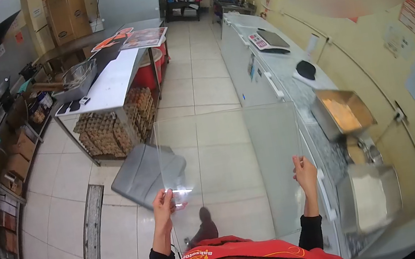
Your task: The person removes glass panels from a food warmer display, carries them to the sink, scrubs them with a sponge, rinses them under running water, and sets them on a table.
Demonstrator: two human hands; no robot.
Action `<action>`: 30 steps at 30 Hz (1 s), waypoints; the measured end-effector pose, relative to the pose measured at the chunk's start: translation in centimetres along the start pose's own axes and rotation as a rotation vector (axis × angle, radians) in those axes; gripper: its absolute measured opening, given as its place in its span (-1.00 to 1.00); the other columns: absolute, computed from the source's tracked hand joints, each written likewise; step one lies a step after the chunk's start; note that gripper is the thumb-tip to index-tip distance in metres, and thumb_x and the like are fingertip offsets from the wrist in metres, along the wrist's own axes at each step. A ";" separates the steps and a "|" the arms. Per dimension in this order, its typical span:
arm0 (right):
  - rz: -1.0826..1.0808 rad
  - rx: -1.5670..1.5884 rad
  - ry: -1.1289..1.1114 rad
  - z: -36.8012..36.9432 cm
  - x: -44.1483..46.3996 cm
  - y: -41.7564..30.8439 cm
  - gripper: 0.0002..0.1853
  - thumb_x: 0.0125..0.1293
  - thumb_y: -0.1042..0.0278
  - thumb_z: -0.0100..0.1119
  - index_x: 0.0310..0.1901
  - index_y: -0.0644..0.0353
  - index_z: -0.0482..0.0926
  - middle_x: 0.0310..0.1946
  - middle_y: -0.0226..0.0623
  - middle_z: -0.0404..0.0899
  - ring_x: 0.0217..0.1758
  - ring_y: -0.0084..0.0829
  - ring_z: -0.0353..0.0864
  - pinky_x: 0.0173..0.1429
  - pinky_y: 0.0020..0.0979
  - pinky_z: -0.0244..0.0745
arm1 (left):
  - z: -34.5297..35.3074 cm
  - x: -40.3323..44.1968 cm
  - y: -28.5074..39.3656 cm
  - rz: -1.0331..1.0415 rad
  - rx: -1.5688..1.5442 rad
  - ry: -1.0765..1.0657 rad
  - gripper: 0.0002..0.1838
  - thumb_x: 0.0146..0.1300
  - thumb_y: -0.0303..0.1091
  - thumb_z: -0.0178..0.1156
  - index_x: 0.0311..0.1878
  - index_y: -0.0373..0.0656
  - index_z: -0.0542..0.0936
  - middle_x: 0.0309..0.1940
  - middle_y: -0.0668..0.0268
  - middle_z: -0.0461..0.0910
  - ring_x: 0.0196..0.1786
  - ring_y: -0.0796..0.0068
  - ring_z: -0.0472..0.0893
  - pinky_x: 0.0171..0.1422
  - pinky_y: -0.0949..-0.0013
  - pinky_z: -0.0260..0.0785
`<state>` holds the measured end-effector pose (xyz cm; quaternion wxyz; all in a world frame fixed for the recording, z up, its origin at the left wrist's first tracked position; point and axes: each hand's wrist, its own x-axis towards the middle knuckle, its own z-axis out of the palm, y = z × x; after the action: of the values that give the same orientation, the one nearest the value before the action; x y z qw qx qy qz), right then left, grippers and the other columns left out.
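Observation:
A large clear pane (227, 142), glass or plastic, stands out in front of my body, and the floor tiles show through it. My left hand (162, 204) is closed on its left edge, low down. On the opposite edge my right hand (305, 170) is closed too, thumb and fingers pinching the rim. Light glints off the pane beside my left fingers. Behind its left side lies a grey plastic lid-like object (148, 174) on the floor. Below the pane, one of my shoes (205, 216) shows.
At left stands a metal table (110, 85) with stacked egg trays (103, 134) underneath. A long counter (252, 38) on the right bears a scale (268, 41) and metal pans (346, 110). A worn metal strip (95, 249) is on the left floor; shelves line the left wall.

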<state>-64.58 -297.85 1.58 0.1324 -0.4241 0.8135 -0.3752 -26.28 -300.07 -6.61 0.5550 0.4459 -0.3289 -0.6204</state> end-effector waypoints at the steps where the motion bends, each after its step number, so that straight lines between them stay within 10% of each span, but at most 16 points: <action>1: -0.005 0.004 -0.001 1.5 3.7 -0.4 -0.59 0.21 0.02 -0.03 -0.45 0.29 0.42 -0.74 -0.26 0.44 -0.75 -0.46 0.46 -0.61 -0.46 0.31 | 1.7 3.5 0.6 0.003 0.017 0.013 -0.83 0.21 -0.19 0.02 -0.38 -0.07 0.38 -0.47 0.45 0.43 -0.58 0.69 0.43 -0.49 0.56 0.41; 7: -0.026 0.060 0.085 8.3 23.9 -3.4 -0.60 0.22 0.04 -0.04 -0.43 0.31 0.43 -0.74 -0.26 0.44 -0.78 -0.47 0.43 -0.63 -0.46 0.31 | 10.0 26.5 3.0 0.091 0.014 -0.106 -0.80 0.22 -0.25 0.02 -0.38 -0.18 0.37 -0.42 0.26 0.52 -0.51 0.40 0.58 -0.48 0.48 0.46; 30: -0.164 0.012 -0.078 41.4 103.7 -20.9 -0.58 0.22 0.01 -0.06 -0.46 0.28 0.42 -0.72 -0.28 0.44 -0.73 -0.46 0.46 -0.59 -0.44 0.34 | 34.8 101.5 6.1 0.073 0.014 0.221 -0.80 0.22 -0.20 0.01 -0.41 -0.10 0.35 -0.50 0.39 0.47 -0.59 0.49 0.54 -0.51 0.50 0.42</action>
<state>-92.89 -407.78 -0.96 0.1356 -0.5027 0.7680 -0.3729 -54.47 -403.77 -6.77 0.6068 0.5034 -0.2860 -0.5446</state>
